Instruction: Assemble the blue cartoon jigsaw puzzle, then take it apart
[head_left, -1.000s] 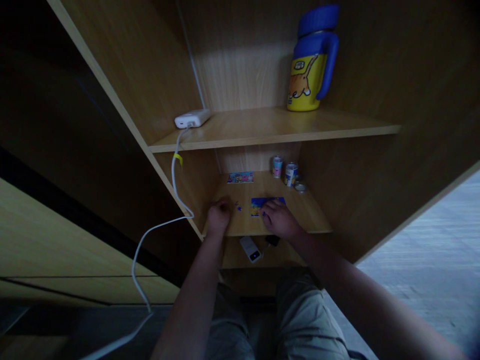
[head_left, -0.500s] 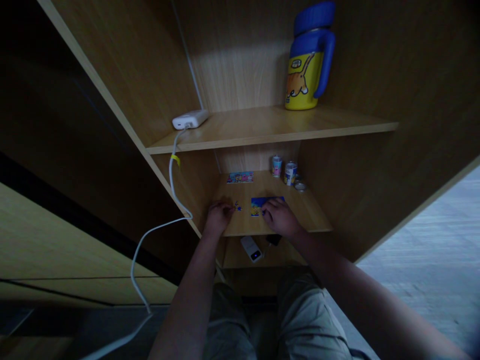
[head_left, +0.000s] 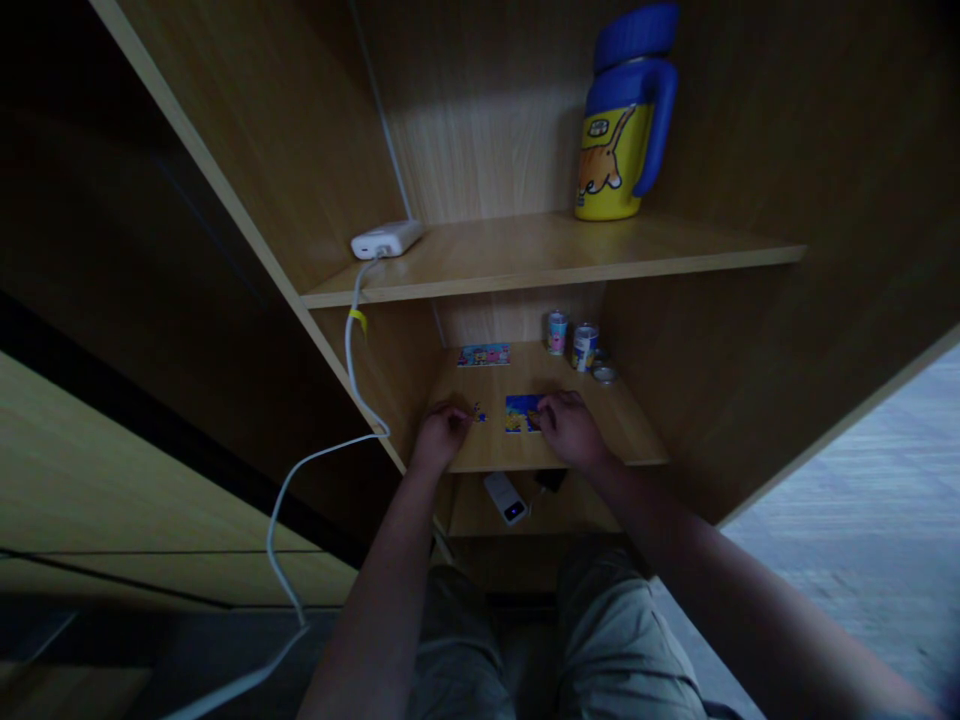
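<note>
A partly assembled blue-and-yellow jigsaw puzzle (head_left: 517,412) lies on the lower shelf, with a notch in its bottom edge. My right hand (head_left: 571,428) is at the puzzle's right side, fingers curled together and covering part of it; whatever is between the fingertips is hidden. To the left, a few small loose puzzle pieces (head_left: 478,412) lie on the wood. My left hand (head_left: 444,434) rests beside them, thumb and finger pinched at their left edge. Anything in that pinch is too small to make out.
Behind lies a colourful picture strip (head_left: 484,355). Small printed cans (head_left: 584,347) and a round metal lid (head_left: 603,373) stand back right. Above is a shelf edge (head_left: 555,280) with a blue-yellow jug (head_left: 619,140) and white power bank (head_left: 386,240); its cable (head_left: 350,360) hangs left. Below is a white device (head_left: 504,497).
My right hand has shifted slightly right across the puzzle, showing more of its middle. My left hand stays by the loose pieces. The view has moved a little.
</note>
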